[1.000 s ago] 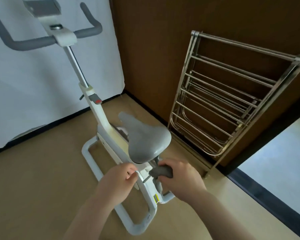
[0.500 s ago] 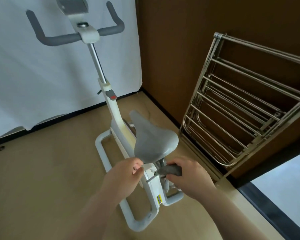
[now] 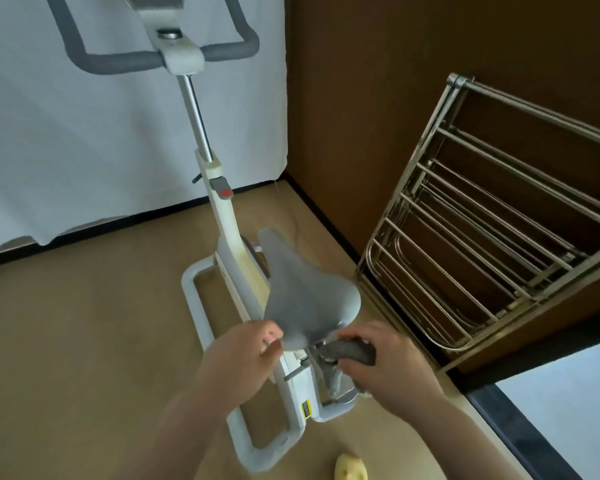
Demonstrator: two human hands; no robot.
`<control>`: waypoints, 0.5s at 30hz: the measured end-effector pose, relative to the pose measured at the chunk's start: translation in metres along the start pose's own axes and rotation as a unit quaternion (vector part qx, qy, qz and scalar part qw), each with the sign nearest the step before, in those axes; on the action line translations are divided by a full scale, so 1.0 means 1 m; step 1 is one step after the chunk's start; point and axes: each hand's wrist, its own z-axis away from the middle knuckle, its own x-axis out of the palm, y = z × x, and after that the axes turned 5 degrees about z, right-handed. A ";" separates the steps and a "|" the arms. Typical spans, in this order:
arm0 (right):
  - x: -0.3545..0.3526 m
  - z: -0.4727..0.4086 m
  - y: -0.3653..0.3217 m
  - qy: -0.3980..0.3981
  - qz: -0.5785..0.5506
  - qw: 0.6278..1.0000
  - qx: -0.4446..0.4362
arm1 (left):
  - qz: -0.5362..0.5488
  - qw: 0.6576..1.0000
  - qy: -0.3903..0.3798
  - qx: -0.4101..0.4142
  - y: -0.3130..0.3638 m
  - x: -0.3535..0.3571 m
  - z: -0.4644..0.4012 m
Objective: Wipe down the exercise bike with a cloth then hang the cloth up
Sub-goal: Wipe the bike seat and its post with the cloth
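Cloth (image 3: 349, 351) bunched in our right hand (image 3: 388, 372), left hand (image 3: 238, 358) curled gripping saddle (image 3: 309, 296) at lower centre; we should rub beneath slowly

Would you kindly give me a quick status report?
Right hand grips cloth under saddle. Left hand at saddle's rear edge. Drying rack bare, nothing blocking.

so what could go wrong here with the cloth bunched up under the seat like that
The cloth is wadded in the right hand beside the seat post, so it may snag on the adjustment pin sticking out there. The left hand sits under the saddle edge and could get pinched.
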 end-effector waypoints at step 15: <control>0.047 -0.016 0.008 0.153 -0.098 0.983 -0.004 | 0.015 0.999 0.037 -0.007 0.033 0.058 0.006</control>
